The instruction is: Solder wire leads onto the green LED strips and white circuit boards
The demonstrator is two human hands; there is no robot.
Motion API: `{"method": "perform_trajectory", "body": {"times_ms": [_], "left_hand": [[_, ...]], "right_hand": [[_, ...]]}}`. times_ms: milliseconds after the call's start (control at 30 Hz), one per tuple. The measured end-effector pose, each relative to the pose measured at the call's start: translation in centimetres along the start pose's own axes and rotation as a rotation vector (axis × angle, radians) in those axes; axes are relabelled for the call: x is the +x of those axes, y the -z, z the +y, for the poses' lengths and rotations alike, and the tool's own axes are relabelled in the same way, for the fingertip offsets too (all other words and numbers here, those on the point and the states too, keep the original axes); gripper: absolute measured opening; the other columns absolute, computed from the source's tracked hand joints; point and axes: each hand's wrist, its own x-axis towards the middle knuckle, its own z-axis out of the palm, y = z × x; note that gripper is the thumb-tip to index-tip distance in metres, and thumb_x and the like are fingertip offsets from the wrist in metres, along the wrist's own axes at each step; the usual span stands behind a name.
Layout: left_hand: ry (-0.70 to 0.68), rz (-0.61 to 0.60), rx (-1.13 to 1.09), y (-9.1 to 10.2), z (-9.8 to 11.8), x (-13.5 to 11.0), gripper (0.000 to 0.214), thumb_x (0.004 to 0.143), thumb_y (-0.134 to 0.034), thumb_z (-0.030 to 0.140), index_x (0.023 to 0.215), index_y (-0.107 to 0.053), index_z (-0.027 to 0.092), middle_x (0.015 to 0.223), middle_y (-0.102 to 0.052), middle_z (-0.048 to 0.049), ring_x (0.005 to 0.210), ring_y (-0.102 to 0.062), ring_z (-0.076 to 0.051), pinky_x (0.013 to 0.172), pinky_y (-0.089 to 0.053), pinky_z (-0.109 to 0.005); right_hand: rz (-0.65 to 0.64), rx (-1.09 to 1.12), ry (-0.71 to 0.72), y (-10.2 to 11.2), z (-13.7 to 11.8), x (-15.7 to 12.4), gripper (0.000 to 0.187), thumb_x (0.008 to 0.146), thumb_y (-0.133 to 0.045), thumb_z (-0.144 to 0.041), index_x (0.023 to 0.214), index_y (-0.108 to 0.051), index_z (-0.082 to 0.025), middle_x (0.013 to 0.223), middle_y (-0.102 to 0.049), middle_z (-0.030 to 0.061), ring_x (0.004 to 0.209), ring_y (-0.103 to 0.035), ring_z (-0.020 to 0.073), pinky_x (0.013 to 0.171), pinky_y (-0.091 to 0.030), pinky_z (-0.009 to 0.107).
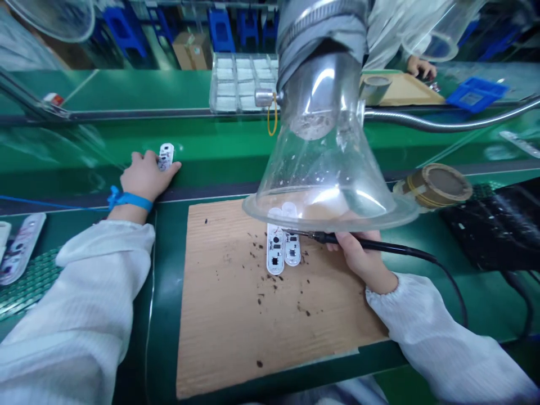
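My left hand (145, 175), with a blue strap at its wrist, reaches to the green ledge at the back left. A small white circuit board (166, 154) sits between its thumb and fingers, its lower end partly hidden. A soldering iron (323, 237) is gripped in my right hand (358, 253), some of whose fingers are behind the clear hood. The iron's tip points left, over two white circuit boards (275, 253) lying side by side on the cardboard sheet (223, 332). Their upper ends show through the hood's rim.
A clear fume hood (324, 174) hangs low over the cardboard. At right are a round tin (445, 185) and a black box (502, 225). More boards (23, 247) lie on a green mat at left. Across the bench, a co-worker's hand (421, 67) is near a blue tray (476, 94).
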Motion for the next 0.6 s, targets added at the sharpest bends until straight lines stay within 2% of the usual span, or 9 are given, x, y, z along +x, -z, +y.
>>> {"method": "perform_trajectory", "body": {"times_ms": [100, 167, 233, 300, 400, 467, 600], "left_hand": [[-0.019, 0.071, -0.085, -0.4, -1.6, 1.5, 0.053, 0.088, -0.063, 0.062, 0.091, -0.061, 0.009, 0.104, -0.065, -0.0103, 0.112, -0.066, -0.028, 0.081, -0.04, -0.04], [-0.029, 0.099, -0.147, -0.5, -2.6, 2.1, 0.049, 0.084, -0.062, 0.059, 0.082, -0.06, 0.011, 0.085, -0.061, -0.0038, 0.106, -0.065, -0.022, 0.077, -0.035, -0.037], [-0.061, 0.101, -0.184, -0.4, -2.9, 2.0, 0.043, 0.082, -0.064, 0.053, 0.087, -0.064, 0.01, 0.081, -0.062, -0.0022, 0.094, -0.063, -0.019, 0.074, -0.035, -0.033], [-0.105, 0.111, -0.197, -0.1, -2.4, 0.9, 0.039, 0.082, -0.067, 0.046, 0.098, -0.069, 0.011, 0.09, -0.068, -0.0046, 0.088, -0.06, -0.019, 0.073, -0.039, -0.031], [-0.218, 0.143, -0.226, 0.4, -0.3, -2.7, 0.037, 0.089, -0.062, 0.041, 0.111, -0.07, 0.013, 0.107, -0.071, -0.0095, 0.092, -0.062, -0.022, 0.081, -0.048, -0.033], [-0.347, 0.11, -0.243, 0.8, 1.3, -6.0, 0.038, 0.092, -0.058, 0.04, 0.117, -0.069, 0.013, 0.113, -0.071, -0.0116, 0.093, -0.063, -0.023, 0.085, -0.051, -0.035], [-0.713, -0.204, -0.221, 1.7, 3.7, -12.5, 0.041, 0.09, -0.063, 0.039, 0.126, -0.068, 0.02, 0.123, -0.07, -0.0108, 0.106, -0.068, -0.026, 0.09, -0.055, -0.034]], "right_hand": [[0.019, -0.015, -0.018, 0.0, 0.2, 0.1, 0.028, 0.104, -0.068, -0.047, 0.093, -0.073, -0.022, 0.064, -0.065, -0.0012, 0.05, -0.062, 0.0148, 0.05, -0.05, 0.028], [0.033, -0.013, -0.021, 0.0, 0.0, 0.2, 0.028, 0.104, -0.068, -0.047, 0.091, -0.071, -0.022, 0.061, -0.062, -0.0022, 0.05, -0.061, 0.0151, 0.05, -0.047, 0.028], [0.048, -0.016, -0.014, -0.1, -0.3, 0.4, 0.029, 0.104, -0.068, -0.048, 0.089, -0.068, -0.022, 0.059, -0.06, -0.003, 0.049, -0.058, 0.0148, 0.049, -0.045, 0.028], [0.062, -0.031, -0.004, 0.0, -0.6, 0.6, 0.031, 0.103, -0.066, -0.049, 0.088, -0.067, -0.022, 0.058, -0.059, -0.0035, 0.048, -0.056, 0.0144, 0.049, -0.043, 0.028], [0.075, -0.049, 0.022, 0.2, -0.7, 0.9, 0.032, 0.104, -0.064, -0.049, 0.088, -0.065, -0.022, 0.057, -0.059, -0.0038, 0.048, -0.054, 0.0139, 0.049, -0.042, 0.027], [0.077, -0.05, 0.041, 0.3, -0.6, 1.0, 0.032, 0.104, -0.063, -0.049, 0.088, -0.065, -0.022, 0.057, -0.058, -0.004, 0.047, -0.054, 0.0138, 0.049, -0.041, 0.027], [0.081, -0.077, 0.048, 0.3, -0.6, 1.1, 0.032, 0.104, -0.063, -0.049, 0.087, -0.064, -0.022, 0.056, -0.058, -0.0039, 0.048, -0.054, 0.0143, 0.05, -0.042, 0.027]]}}
